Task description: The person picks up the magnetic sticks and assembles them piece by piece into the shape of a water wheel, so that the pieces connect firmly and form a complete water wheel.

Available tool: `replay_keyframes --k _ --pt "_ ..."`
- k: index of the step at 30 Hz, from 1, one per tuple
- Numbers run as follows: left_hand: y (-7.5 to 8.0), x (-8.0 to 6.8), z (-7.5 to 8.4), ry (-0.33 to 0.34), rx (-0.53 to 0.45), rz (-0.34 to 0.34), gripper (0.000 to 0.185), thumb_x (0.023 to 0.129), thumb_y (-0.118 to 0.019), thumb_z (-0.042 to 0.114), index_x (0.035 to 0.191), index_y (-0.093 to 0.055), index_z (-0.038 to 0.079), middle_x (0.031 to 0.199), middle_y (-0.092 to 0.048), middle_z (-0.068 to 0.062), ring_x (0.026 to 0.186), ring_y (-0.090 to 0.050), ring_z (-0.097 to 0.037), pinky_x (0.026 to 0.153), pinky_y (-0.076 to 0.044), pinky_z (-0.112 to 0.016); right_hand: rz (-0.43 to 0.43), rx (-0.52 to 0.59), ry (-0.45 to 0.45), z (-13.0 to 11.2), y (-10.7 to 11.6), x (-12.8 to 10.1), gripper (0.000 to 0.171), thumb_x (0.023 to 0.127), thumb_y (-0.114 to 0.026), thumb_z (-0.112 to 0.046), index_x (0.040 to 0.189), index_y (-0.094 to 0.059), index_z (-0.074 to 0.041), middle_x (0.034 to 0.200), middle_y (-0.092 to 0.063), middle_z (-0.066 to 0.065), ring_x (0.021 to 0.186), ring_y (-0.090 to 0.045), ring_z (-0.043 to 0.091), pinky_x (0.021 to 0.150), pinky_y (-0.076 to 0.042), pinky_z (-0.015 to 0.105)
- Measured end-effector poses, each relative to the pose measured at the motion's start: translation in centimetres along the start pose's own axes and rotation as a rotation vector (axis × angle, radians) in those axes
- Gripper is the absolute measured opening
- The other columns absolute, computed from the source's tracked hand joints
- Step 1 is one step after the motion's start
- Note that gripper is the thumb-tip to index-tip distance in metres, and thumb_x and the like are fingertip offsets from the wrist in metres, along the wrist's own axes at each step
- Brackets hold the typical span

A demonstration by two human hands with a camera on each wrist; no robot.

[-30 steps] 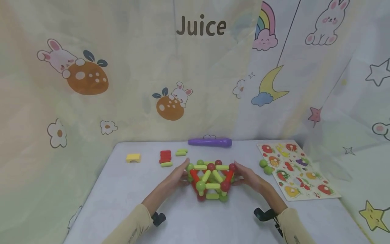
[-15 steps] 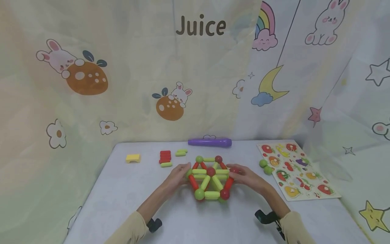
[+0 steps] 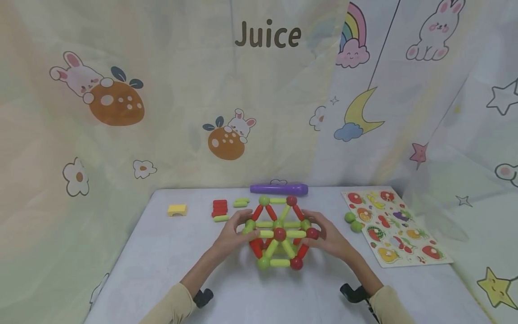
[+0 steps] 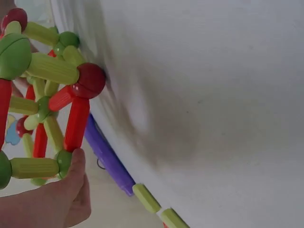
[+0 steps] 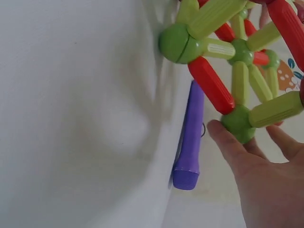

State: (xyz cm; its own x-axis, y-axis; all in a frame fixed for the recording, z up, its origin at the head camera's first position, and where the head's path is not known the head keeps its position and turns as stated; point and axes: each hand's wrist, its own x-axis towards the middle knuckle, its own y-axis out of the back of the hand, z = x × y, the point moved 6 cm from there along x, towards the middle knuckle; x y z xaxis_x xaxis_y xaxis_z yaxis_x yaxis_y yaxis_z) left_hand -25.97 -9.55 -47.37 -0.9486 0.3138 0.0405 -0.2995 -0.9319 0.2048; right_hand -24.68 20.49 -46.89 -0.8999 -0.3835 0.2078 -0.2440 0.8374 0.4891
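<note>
A frame built from red and light-green rods joined by red and green balls, like a magnetic ball-and-rod construction toy (image 3: 279, 234), is held between both hands in the head view. It seems to be off the table, with a shadow under it. My left hand (image 3: 234, 233) grips its left side, the thumb at the front by a rod. On the right side, my right hand (image 3: 329, 236) grips near a red and a green ball. The left wrist view has the left hand (image 4: 57, 199) at a green corner ball; the right wrist view has right-hand fingers (image 5: 225, 137) against another green ball.
Loose red rods (image 3: 220, 207) and light-green rods (image 3: 240, 202) lie behind the left hand, with a yellow arch block (image 3: 177, 210) farther left. A purple stick (image 3: 279, 189) lies at the back. Two green balls (image 3: 353, 222) sit beside a fruit picture board (image 3: 394, 225) at right.
Both hands have raised the construction toy and turned it, so its far edge stands higher and its front face shows differently. The fingers have shifted on its sides. Loose pieces stayed put.
</note>
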Motion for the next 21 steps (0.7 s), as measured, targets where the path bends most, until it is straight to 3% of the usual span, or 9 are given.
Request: replay_keyframes --k 4,7,14,21 --pt "-0.1 -0.1 0.3 -0.089 0.008 -0.017 0.079 0.092 -0.085 0.022 0.16 -0.046 0.011 0.16 -0.051 -0.01 0.15 -0.044 -0.034 0.115 -0.05 -0.053 0.026 -0.011 0.071 0.1 0.0 -0.1 0.089 0.091 -0.083 -0.009 0.167 -0.036 -0.012 0.164 -0.045 0.015 0.15 -0.043 0.044 0.113 -0.052 0.043" --pt "-0.2 -0.2 0.5 -0.132 0.02 -0.025 0.083 0.091 -0.086 0.022 0.161 -0.044 0.013 0.163 -0.047 -0.009 0.152 -0.041 -0.034 0.115 -0.049 -0.054 0.034 -0.016 0.119 0.0 -0.1 -0.2 0.098 0.088 -0.085 -0.006 0.169 -0.03 -0.015 0.164 -0.043 0.016 0.151 -0.041 0.046 0.113 -0.05 0.036" --pt "-0.4 -0.7 0.5 -0.195 0.037 -0.064 0.095 0.087 -0.089 0.02 0.166 -0.035 0.022 0.172 -0.036 -0.007 0.157 -0.034 -0.031 0.119 -0.044 -0.057 0.029 -0.072 0.162 -0.5 -0.6 -0.3 0.112 0.08 -0.088 -0.006 0.171 -0.024 -0.012 0.168 -0.038 0.015 0.152 -0.039 0.044 0.109 -0.05 0.059" --pt "-0.7 -1.1 0.0 -0.229 0.195 -0.088 0.113 0.083 -0.093 0.027 0.171 -0.022 0.034 0.176 -0.028 -0.002 0.16 -0.029 -0.027 0.12 -0.044 -0.054 0.03 -0.217 0.175 -0.8 -1.2 -0.6 0.125 0.074 -0.09 -0.016 0.174 -0.016 -0.015 0.173 -0.033 0.014 0.155 -0.038 0.041 0.111 -0.048 0.06"
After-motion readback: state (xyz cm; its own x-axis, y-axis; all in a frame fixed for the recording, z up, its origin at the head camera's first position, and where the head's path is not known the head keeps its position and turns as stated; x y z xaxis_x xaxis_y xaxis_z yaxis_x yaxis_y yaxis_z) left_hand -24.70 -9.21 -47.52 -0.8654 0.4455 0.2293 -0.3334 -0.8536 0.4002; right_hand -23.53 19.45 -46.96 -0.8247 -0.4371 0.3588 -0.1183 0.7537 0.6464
